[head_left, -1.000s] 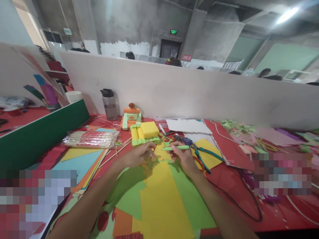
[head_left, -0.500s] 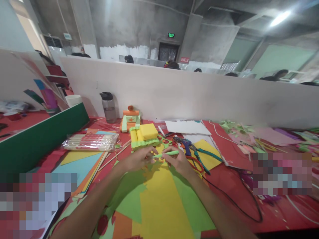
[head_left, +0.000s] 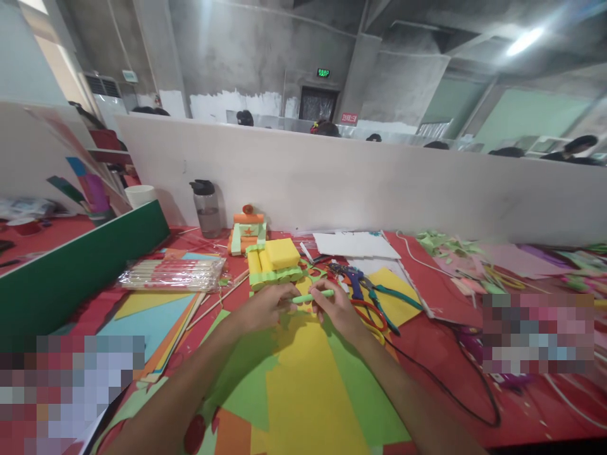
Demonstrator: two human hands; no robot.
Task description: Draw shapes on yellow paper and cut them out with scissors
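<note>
A thin light-green paper roll (head_left: 313, 296) spans the gap between my two hands, above the yellow paper (head_left: 313, 373). My left hand (head_left: 272, 302) is closed on its left end, the fingertips partly hidden. Around its right part, my right hand (head_left: 334, 306) pinches with thumb and fingers. Just beyond the hands stands a yellow and green paper model (head_left: 272, 262) built of rolls and a block. Green sheets (head_left: 251, 392) lie under and beside the yellow paper.
Red-handled scissors (head_left: 372, 314), teal-handled pliers (head_left: 396, 297) and a blue glue gun (head_left: 355, 281) lie right of my hands. An orange paper model (head_left: 248, 230) and a water bottle (head_left: 207, 208) stand by the white partition (head_left: 332, 183). Wrapped sticks (head_left: 173, 273) lie left.
The green roll has shifted slightly left and its right end sticks out less past my right hand. My left fingers have curled further round the other end.
</note>
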